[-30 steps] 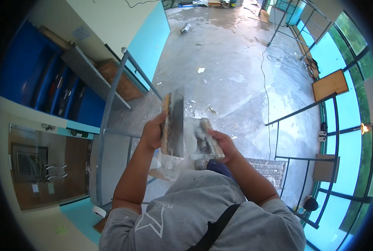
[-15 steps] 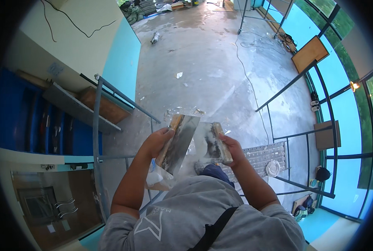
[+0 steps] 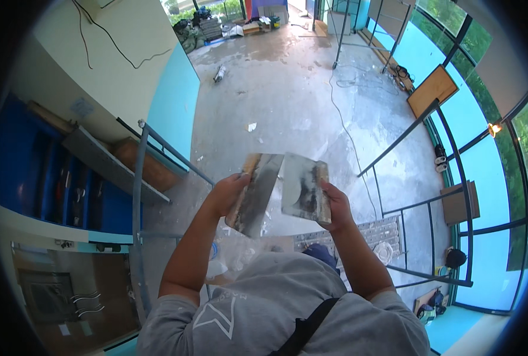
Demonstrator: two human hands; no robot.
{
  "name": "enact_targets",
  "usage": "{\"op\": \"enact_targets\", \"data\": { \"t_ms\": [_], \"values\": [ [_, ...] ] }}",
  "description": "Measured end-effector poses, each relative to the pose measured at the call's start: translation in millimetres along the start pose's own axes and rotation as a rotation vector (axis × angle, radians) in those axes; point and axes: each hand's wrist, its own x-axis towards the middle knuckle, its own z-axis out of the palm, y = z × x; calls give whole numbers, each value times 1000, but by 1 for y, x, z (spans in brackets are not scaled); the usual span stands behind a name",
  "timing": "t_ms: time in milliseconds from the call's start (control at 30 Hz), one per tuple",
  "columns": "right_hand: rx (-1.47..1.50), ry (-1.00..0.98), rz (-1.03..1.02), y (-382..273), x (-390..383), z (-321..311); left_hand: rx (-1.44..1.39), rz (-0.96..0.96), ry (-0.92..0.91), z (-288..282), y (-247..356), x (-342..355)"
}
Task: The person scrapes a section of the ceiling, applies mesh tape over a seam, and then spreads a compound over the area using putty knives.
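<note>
My left hand (image 3: 230, 194) is closed around the wooden back edge of a wide putty knife (image 3: 262, 193), whose bare grey metal blade slants toward the middle. On the other side, my right hand (image 3: 337, 206) grips a second wide putty knife (image 3: 299, 188) by its back edge. Whitish filler and dark smears cover that blade. Both tools are held up in front of my chest with their blades facing each other, a narrow gap between them. The fingers under each tool are partly hidden.
Scaffold rails stand at the left (image 3: 138, 196) and right (image 3: 433, 219). A perforated metal platform (image 3: 367, 237) lies below, with a white coil (image 3: 383, 253) on it. Farther down, scraps dot the concrete floor (image 3: 276, 89), where a cable (image 3: 348, 127) runs along the right side.
Both hands have risen slightly. The right putty knife has turned so more of its blade faces up, and it has moved closer to the left one. The view has tilted up a little.
</note>
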Motion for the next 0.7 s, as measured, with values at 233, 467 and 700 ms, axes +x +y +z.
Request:
{"op": "enact_targets", "data": {
  "t_ms": [233, 467, 700],
  "values": [
    [-276, -59, -714, -62, 13, 26, -499, 48, -137, 36, -5, -4],
    [-1169, -198, -1183, -115, 3, 19, -1064, 38, -698, 152, 11, -12],
    [-1589, -793, -1573, -174, -28, 18, -884, 182, -387, 227, 50, -26]
  ]
}}
